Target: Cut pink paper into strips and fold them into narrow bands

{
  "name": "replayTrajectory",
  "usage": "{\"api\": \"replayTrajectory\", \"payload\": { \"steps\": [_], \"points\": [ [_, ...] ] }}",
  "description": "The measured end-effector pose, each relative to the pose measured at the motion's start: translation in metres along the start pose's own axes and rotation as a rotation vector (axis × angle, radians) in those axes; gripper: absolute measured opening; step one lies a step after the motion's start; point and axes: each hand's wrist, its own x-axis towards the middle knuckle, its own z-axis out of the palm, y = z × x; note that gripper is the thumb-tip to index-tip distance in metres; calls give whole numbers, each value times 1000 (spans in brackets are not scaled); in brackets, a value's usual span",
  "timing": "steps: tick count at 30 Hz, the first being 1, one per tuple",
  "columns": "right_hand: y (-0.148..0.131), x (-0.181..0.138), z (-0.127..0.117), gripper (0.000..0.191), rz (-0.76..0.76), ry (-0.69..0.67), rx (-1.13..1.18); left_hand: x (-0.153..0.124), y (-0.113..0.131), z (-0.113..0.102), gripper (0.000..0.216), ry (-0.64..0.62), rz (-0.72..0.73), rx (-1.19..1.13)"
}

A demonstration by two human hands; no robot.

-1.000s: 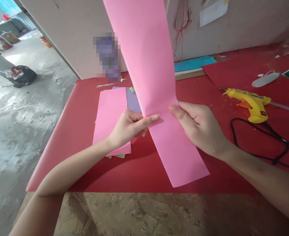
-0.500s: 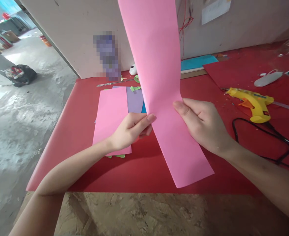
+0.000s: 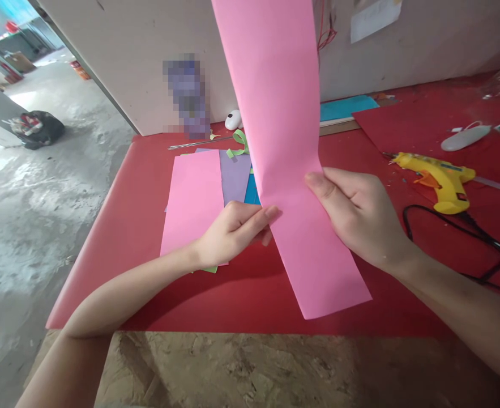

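A long pink paper strip (image 3: 283,107) is held up above the red-covered table, bent at about the height of my hands, its top running out of view. My left hand (image 3: 235,232) pinches its left edge between thumb and fingers. On the opposite edge my right hand (image 3: 354,212) grips with the thumb in front; the fingers behind are hidden. To the left of the strip lies a pink sheet (image 3: 194,198), partly covered by my left hand, over purple paper (image 3: 235,175) and some green and blue paper.
A yellow glue gun (image 3: 439,175) with a black cable (image 3: 440,208) lies on the right. Behind the papers are a curled green strip (image 3: 242,141), thin metal rods (image 3: 196,143) and a white rounded object (image 3: 233,119). Blue paper (image 3: 347,107) lies by the wall. The red table (image 3: 105,272) ends towards me.
Both hands and the pink strip have shifted slightly to the right. My left hand has slid a little lower, its thumb reaching further over the strip.
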Motion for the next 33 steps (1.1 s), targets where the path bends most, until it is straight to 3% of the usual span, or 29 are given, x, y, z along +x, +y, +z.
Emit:
{"api": "replayTrajectory", "payload": {
  "steps": [5,11,14,19,24,29,33],
  "points": [
    [-1,-1,-1,42,-23,-8,1,-2,1,3,52,43,10,-54],
    [1,-1,0,42,-8,8,9,0,-5,8,59,72,-105,-305],
    [1,-1,2,43,-21,19,13,1,-3,6,61,75,-155,-207],
    [1,-1,4,49,6,9,-4,2,2,2,63,-71,-231,-155],
    [2,-1,5,48,-12,31,7,2,-1,5,60,-112,-224,-219],
    [8,2,4,46,-4,78,1,-5,-7,17,61,-326,-235,-314],
    [9,3,3,47,29,53,22,-5,-10,18,61,-314,-228,-327]
  ]
}}
